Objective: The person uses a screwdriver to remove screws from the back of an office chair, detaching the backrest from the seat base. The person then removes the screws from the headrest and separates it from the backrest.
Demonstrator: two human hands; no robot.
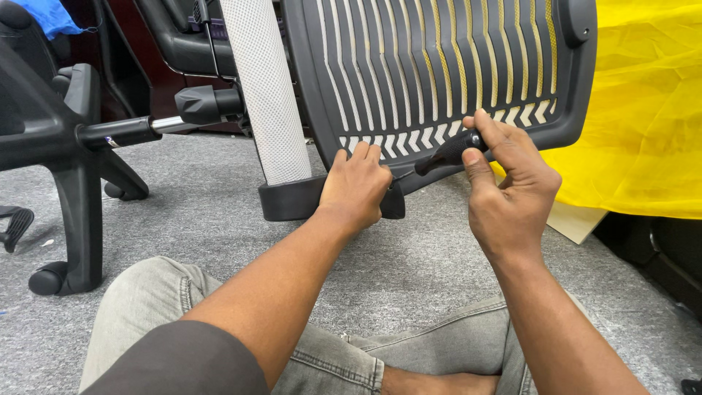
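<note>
Head view shows the right hand (508,190) with its fingers (475,164) wrapped tight around the black handle of a screwdriver (447,152), whose thin shaft slants down and left from them to the lower edge of a black slatted chair back (409,66). Just left of that tip, the left hand (356,186) curls its fingers (358,157) closed over the same lower edge, pressing against the frame. Both forearms reach forward from the lap above the grey carpet floor (205,212), wrists slightly bent, right knuckles upward.
</note>
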